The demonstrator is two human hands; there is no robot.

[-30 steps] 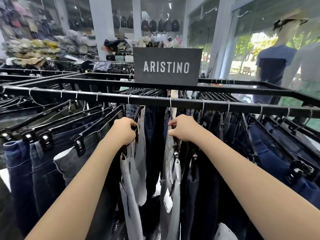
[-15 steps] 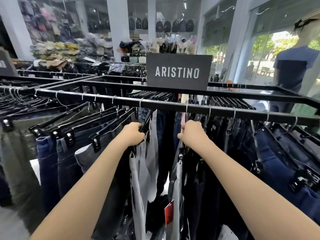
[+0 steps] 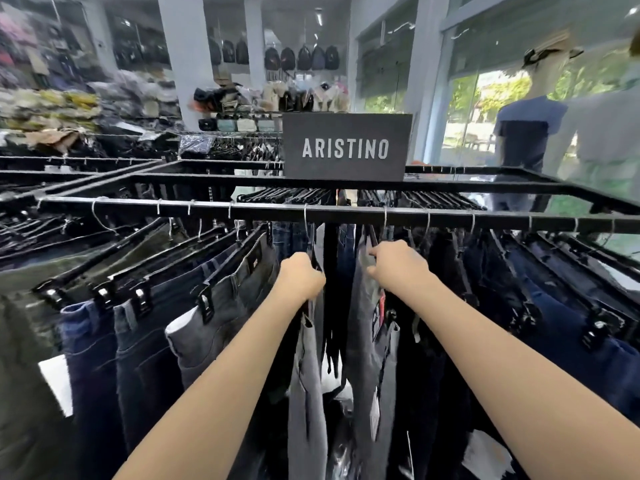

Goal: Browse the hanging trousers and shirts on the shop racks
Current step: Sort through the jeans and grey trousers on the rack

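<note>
A black rack rail [image 3: 263,212] runs across in front of me, hung with jeans on black clip hangers. My left hand [image 3: 300,276] is closed around the hanger top of a light grey pair of trousers [image 3: 306,375]. My right hand [image 3: 398,266] grips the hanger top of a darker grey pair [image 3: 367,341] with a red tag. Between the two pairs is a narrow gap that shows dark trousers behind. Blue and grey jeans [image 3: 138,334] fan out to the left, dark blue jeans [image 3: 571,323] to the right.
A dark sign reading ARISTINO [image 3: 346,147] stands on the rack top. More racks [image 3: 69,168] and piled clothes [image 3: 52,109] lie at the left rear. Backpacks [image 3: 298,58] hang on the back wall. A mannequin in a navy shirt [image 3: 526,129] stands by the window on the right.
The view has swung a little between frames, and the background is blurred now. Both hands keep their grip on the hangers; the gap between the two grey pairs is narrower than one second ago.
</note>
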